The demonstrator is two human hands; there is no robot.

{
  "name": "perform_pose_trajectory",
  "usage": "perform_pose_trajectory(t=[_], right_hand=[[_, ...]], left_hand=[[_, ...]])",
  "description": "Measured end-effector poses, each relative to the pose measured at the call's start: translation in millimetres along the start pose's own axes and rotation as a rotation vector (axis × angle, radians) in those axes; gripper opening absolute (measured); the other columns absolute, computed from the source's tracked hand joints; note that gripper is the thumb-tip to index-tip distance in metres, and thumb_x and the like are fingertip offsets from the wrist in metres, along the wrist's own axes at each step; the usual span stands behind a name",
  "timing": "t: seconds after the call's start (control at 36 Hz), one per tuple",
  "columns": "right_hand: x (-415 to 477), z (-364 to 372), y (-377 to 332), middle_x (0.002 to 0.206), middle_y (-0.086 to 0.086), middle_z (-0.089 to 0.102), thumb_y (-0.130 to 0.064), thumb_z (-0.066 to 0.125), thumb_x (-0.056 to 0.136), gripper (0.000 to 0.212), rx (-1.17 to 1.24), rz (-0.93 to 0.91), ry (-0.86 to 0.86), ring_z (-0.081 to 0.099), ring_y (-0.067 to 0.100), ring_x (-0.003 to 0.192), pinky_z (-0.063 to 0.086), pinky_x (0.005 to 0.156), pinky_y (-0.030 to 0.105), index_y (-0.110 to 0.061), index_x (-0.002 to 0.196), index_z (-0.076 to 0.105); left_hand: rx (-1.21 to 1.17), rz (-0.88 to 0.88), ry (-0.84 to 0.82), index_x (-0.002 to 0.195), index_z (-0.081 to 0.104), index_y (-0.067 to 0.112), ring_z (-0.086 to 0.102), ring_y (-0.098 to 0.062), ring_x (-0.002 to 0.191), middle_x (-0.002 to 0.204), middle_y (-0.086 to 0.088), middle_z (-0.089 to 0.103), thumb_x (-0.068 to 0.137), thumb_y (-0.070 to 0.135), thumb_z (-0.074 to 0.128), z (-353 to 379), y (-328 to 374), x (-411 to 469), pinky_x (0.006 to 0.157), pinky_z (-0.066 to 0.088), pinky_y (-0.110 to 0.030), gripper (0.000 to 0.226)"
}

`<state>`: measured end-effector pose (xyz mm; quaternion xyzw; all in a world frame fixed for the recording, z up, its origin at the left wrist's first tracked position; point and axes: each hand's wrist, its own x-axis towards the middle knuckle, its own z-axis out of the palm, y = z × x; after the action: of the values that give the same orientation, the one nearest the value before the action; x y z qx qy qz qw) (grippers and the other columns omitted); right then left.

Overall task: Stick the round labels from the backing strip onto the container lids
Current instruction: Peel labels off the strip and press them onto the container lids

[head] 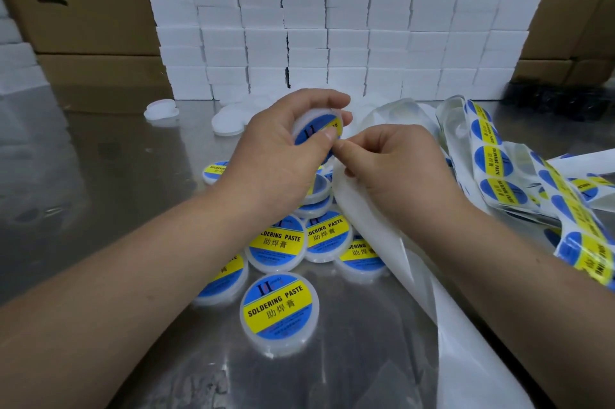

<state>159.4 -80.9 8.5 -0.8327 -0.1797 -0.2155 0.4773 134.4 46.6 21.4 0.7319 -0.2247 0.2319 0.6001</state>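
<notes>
the left thumb (327,135) lies flat on the blue and yellow label (319,130) of the held lid (317,129), likely to smooth it down, while the other fingers of the left hand (283,149) curl round the far rim so the lid tilts its face toward the camera. touching that lid's lower right edge, the right hand (396,169) has thumb and forefinger pinched together on the top of the bare backing strip (382,259); whether a label is between them cannot be told. the strip trails from there down and to the right of the held lid, hanging free, which keeps the spent part out of the way. below the held lid a heap of labelled lids (289,242) sits on the metal table (100,192), seemingly dropped where the hands work. to the right of the held lid the unused labels (492,159) lie coiled on their strip, within reach for feeding. just beyond the held lid wait plain white lids (229,122), and further behind it rises a wall of white boxes (332,26) between cardboard cartons (83,9).
</notes>
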Motion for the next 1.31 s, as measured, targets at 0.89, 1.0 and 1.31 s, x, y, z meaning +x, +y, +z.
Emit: perform_pose_trajectory(t=[0.89, 1.0, 1.31], right_hand=[[-5.4, -5.7, -10.5, 0.067, 0.023, 0.058, -0.049, 0.038, 0.094, 0.062, 0.019, -0.124, -0.055, 0.049, 0.030, 0.062, 0.044, 0.062, 0.040, 0.007, 0.073, 0.057], [-5.1, -2.4, -11.7, 0.069, 0.022, 0.061, -0.043, 0.035, 0.096, 0.059, -0.031, -0.107, -0.052, 0.053, 0.034, 0.069, 0.046, 0.066, 0.045, 0.004, 0.070, 0.058], [5.6, -3.9, 1.9, 0.084, -0.020, 0.055, -0.013, 0.046, 0.079, 0.025, 0.140, -0.036, 0.168, 0.050, -0.010, 0.078, 0.038, 0.074, 0.009, -0.036, 0.088, 0.048]], left_hand=[[0.265, -0.018, 0.046, 0.077, 0.060, 0.029, 0.059, -0.010, 0.073, 0.075, 0.005, 0.064, 0.086, 0.038, 0.042, -0.5, -1.3, -3.4, 0.071, 0.048, -0.031, 0.022], [0.352, -0.013, 0.060, 0.077, 0.060, 0.025, 0.053, -0.011, 0.068, 0.069, 0.003, 0.059, 0.095, 0.030, 0.045, -2.5, -5.7, -1.5, 0.067, 0.043, -0.029, 0.024], [0.556, -0.264, 0.144, 0.087, 0.061, 0.000, 0.055, -0.028, 0.079, 0.092, -0.020, 0.061, 0.092, 0.024, 0.041, -21.4, -18.0, 15.3, 0.070, 0.043, -0.035, 0.033]])
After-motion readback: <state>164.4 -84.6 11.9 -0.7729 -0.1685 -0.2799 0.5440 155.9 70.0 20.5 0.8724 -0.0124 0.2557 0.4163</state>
